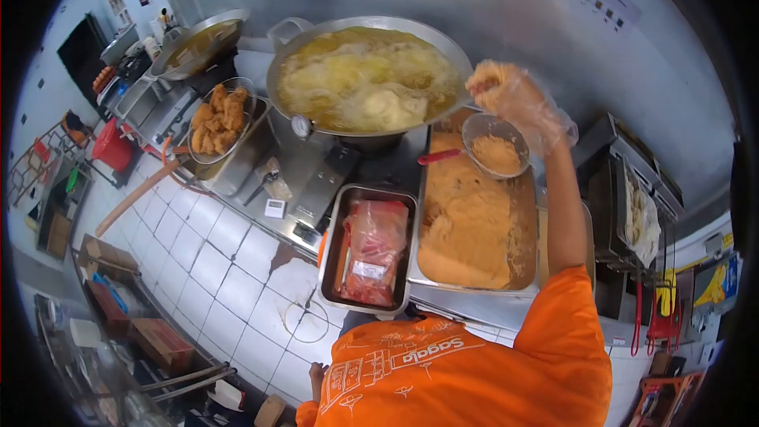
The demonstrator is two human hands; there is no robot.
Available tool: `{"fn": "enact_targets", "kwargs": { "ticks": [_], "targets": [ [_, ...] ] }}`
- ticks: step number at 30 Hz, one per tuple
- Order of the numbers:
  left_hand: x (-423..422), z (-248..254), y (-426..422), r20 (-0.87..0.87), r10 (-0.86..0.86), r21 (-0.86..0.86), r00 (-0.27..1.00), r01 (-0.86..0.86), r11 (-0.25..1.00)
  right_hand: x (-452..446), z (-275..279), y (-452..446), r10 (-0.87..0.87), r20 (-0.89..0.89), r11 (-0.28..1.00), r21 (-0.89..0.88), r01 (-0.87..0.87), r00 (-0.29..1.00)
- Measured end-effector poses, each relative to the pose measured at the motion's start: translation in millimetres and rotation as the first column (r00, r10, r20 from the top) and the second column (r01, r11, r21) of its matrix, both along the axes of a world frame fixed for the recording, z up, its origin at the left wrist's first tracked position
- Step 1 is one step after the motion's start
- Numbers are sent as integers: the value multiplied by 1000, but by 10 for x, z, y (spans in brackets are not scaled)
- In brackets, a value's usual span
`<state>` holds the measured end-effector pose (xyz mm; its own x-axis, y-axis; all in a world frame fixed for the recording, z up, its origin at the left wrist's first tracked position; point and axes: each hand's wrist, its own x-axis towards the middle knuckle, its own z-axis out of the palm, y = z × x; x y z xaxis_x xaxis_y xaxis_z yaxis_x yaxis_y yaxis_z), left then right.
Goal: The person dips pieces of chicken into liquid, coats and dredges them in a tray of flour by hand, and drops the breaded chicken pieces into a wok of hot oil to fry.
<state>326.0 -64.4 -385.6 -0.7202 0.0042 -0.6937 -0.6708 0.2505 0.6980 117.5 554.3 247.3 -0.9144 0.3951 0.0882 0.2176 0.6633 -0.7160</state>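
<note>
My right hand [528,107], in a clear plastic glove, grips a piece of breaded chicken [487,77] just off the right rim of the large wok [278,87]. Oil [348,63] bubbles and foams in the wok, with pale battered pieces frying in it. Below my right hand, a strainer [495,146] with a red handle holds some breading and rests over a deep tray [522,278] of orange-tinted breading flour [466,229]. My left hand [318,375] hangs low beside my orange shirt, mostly hidden, its fingers too small to make out.
A wire skimmer [142,198] with a long wooden handle carries fried chicken [217,120] at the left. A metal tray with bagged raw meat [373,249] sits nearest my body. A dial thermometer [300,126] is at the wok's edge. Another wok [198,46] stands farther left.
</note>
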Motion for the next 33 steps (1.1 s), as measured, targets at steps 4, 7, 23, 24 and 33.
{"fn": "enact_targets", "kwargs": {
  "ticks": [4,7,23,24,33],
  "targets": [
    [188,109,283,30,-20,-23,999,20,1000,656,-860,191,8,334,1000,10,-12,942],
    [363,109,454,-128,-376,-241,918,339,910,721,-2293,503,302,392,942,17,-335,869],
    [1489,158,700,308,447,18,840,-475,880,961,-2875,228,458,189,886,-27,-462,868],
    [1534,152,687,307,452,14,837,-479,878,888,-2807,374,463,291,844,143,-516,837],
    [1567,185,696,317,457,-4,831,-481,877,733,-2984,919,226,605,776,362,-517,764]
  ]
}}
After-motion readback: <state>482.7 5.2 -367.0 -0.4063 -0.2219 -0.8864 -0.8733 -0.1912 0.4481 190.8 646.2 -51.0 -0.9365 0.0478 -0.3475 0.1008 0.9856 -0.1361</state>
